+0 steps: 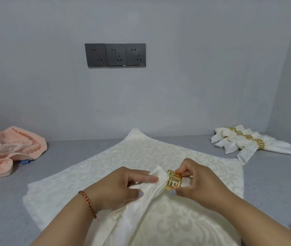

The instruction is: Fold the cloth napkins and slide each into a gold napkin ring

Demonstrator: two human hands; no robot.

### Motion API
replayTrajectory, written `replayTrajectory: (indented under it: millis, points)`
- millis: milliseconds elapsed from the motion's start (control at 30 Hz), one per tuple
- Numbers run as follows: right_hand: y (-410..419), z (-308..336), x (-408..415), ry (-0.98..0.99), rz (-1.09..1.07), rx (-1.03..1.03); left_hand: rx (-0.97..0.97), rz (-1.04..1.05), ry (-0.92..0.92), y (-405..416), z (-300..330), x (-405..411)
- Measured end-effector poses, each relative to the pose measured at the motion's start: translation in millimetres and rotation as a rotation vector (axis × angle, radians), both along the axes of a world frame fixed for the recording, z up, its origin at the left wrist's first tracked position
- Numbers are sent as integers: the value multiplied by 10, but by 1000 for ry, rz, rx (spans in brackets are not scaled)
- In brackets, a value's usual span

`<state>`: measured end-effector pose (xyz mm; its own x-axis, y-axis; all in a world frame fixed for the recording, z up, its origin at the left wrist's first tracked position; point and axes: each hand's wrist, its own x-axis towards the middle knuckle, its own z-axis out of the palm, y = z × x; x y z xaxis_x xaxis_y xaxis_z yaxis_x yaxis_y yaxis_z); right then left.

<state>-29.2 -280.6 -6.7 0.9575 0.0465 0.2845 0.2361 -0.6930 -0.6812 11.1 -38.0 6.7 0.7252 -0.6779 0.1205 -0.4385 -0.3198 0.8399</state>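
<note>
A grey counter fronts a grey wall. At 6 o'clock, the left hand pinches the soft, limp folded napkin; the right hand pinches the rigid gold napkin ring. Grip the gathered folds near the ring.

A flat stack of napkins lies mid-desk, with the folded napkin and its ring on top of it. Left of the stack sits a towel; right and behind lie the ringed napkins. Sockets sit on the wall behind the stack.
</note>
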Motion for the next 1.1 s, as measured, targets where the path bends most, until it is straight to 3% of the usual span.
replayTrajectory:
  millis: [300, 567, 800, 1100]
  points:
    - [-4, 26, -40, -27, 109, 12, 64, -82, 119, -8, 55, -27]
    - [37, 83, -109, -25, 235, -21, 144, -186, 83, -37, 83, -48]
    - [10, 109, -92, -61, 219, -16, 82, 65, -24, 33, 33, 65]
    - [146, 105, -83, -52, 276, 5, 17, 204, 59, -54, 36, 24]
